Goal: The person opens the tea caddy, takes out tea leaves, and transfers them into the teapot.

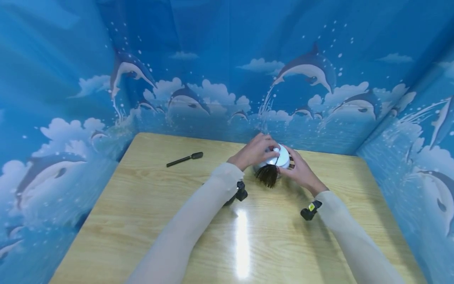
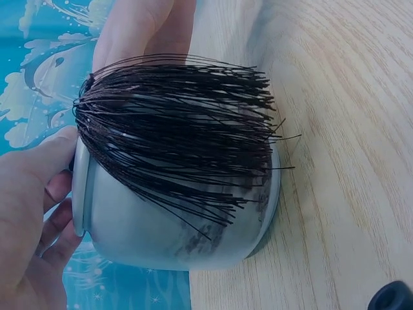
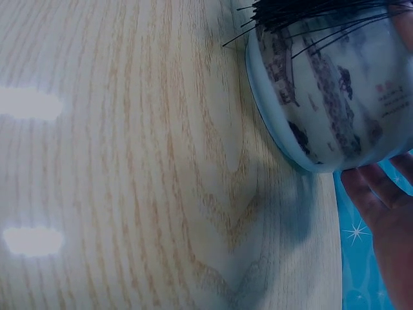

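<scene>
A pale ceramic jar [image 2: 148,226] with dark painted markings stands near the table's back edge. Its white lid [image 1: 283,158] is on top. A dark brown tassel [image 1: 267,175] hangs down the jar's front from the lid. My left hand [image 1: 254,152] reaches over from the left, thumb and fingers pinching the lid's small round knob [image 1: 276,150]. Around the jar's right side, my right hand [image 1: 301,170] grips it, thumb in front and fingers toward the back. In the right wrist view, red and black marks show on the jar wall [image 3: 361,90].
Left of the jar lies a slim black tool [image 1: 185,159] with a wider flat end. A dark rounded object [image 2: 391,297] shows partly at the left wrist view's corner. Dolphin-printed blue curtains [image 1: 227,79] enclose the wooden table [image 1: 142,221] at back and sides.
</scene>
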Available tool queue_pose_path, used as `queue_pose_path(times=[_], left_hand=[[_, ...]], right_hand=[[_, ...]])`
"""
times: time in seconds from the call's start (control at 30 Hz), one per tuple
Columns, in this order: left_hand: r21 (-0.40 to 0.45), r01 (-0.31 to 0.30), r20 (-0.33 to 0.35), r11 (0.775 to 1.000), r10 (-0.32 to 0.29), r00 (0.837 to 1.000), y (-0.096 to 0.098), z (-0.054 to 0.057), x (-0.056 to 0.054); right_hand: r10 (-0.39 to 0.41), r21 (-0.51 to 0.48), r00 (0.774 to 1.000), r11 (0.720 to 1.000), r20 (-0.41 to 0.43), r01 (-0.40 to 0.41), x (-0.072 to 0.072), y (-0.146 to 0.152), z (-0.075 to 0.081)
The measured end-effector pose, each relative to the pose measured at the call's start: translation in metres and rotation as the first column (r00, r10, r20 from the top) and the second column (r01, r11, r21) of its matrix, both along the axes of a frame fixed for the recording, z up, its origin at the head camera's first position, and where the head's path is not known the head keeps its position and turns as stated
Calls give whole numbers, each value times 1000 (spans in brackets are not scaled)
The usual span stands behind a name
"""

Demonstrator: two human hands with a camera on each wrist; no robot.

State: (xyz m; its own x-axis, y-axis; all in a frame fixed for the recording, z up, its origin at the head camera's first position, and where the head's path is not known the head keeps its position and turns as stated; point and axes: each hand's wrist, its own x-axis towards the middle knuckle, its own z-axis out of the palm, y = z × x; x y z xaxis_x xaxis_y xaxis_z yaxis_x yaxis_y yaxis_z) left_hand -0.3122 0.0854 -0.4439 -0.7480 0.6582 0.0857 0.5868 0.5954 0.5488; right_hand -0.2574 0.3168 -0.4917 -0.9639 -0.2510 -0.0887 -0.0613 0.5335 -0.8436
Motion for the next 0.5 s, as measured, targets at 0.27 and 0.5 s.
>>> queue_pose_path(times=[0.27, 0.5], left_hand=[[55, -47, 35, 997, 45, 998, 0, -2, 5], [116, -89, 95, 989, 79, 992, -2, -4, 9]], right_hand=[[-2, -7, 1000, 1000, 13, 2, -1, -2, 1], [5, 13, 1000, 1000, 14, -5, 4, -1, 6]])
